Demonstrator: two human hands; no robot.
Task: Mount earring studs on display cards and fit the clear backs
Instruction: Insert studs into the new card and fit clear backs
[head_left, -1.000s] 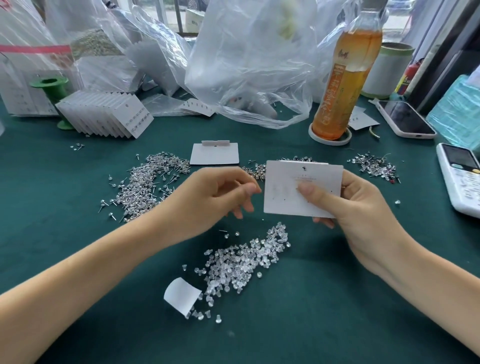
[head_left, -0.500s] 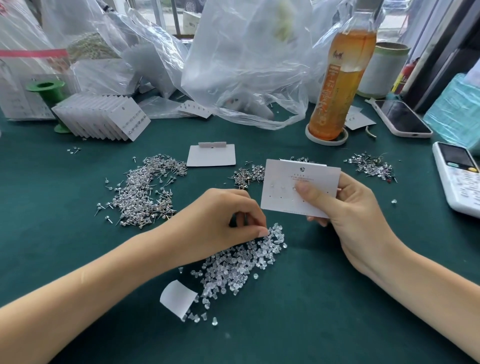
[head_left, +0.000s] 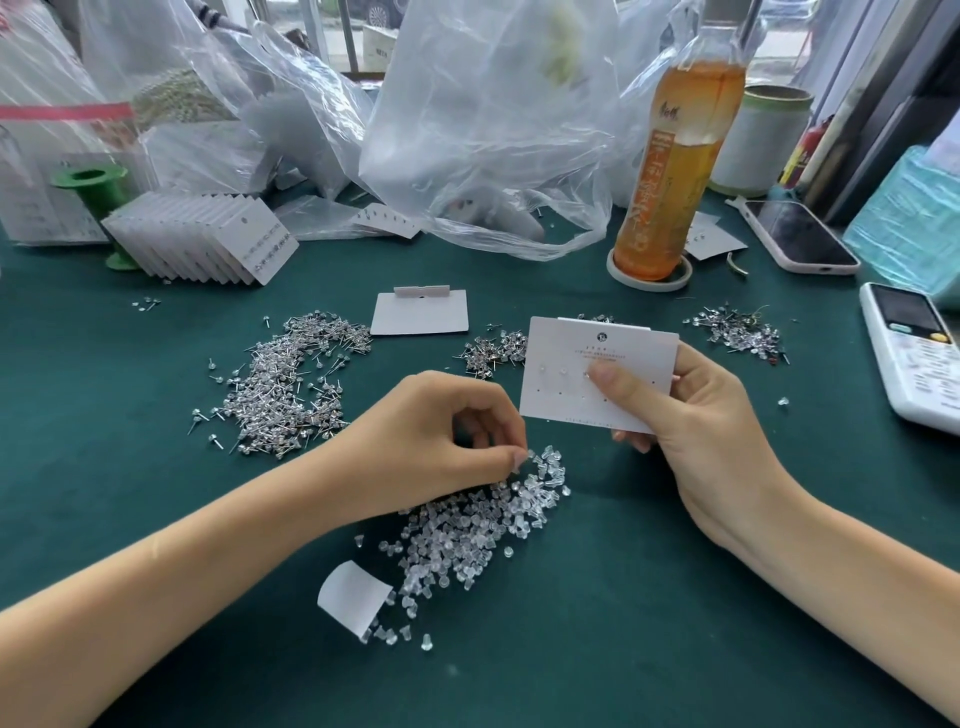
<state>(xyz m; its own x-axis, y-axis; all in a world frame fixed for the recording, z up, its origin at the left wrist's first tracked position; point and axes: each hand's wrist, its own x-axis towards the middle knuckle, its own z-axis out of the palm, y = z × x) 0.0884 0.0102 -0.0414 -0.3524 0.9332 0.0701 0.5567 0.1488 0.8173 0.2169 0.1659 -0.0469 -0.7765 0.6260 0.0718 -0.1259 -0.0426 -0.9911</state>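
Observation:
My right hand (head_left: 696, 415) holds a white display card (head_left: 571, 364) upright above the green table, thumb pressed on its face beside a few mounted studs. My left hand (head_left: 441, 452) hovers over the top of the pile of clear backs (head_left: 467, 530), its thumb and fingertips pinched together at the pile's edge; whether a back sits between them is too small to tell. A large heap of silver studs (head_left: 280, 384) lies to the left, a smaller heap (head_left: 491, 351) behind the card, and another (head_left: 737, 332) to the right.
A blank card (head_left: 421, 314) lies behind my left hand. A row of finished cards (head_left: 208, 236) leans by a green spool (head_left: 93, 192). Plastic bags (head_left: 493, 130), an orange drink bottle (head_left: 670, 171), a phone (head_left: 795, 236) and a white remote (head_left: 914, 353) crowd the back and right. A curled paper scrap (head_left: 348, 597) lies near the clear backs.
My left hand dropped from beside the card down to the pile of clear backs and pinched its fingertips there. My right hand kept holding the card, almost still.

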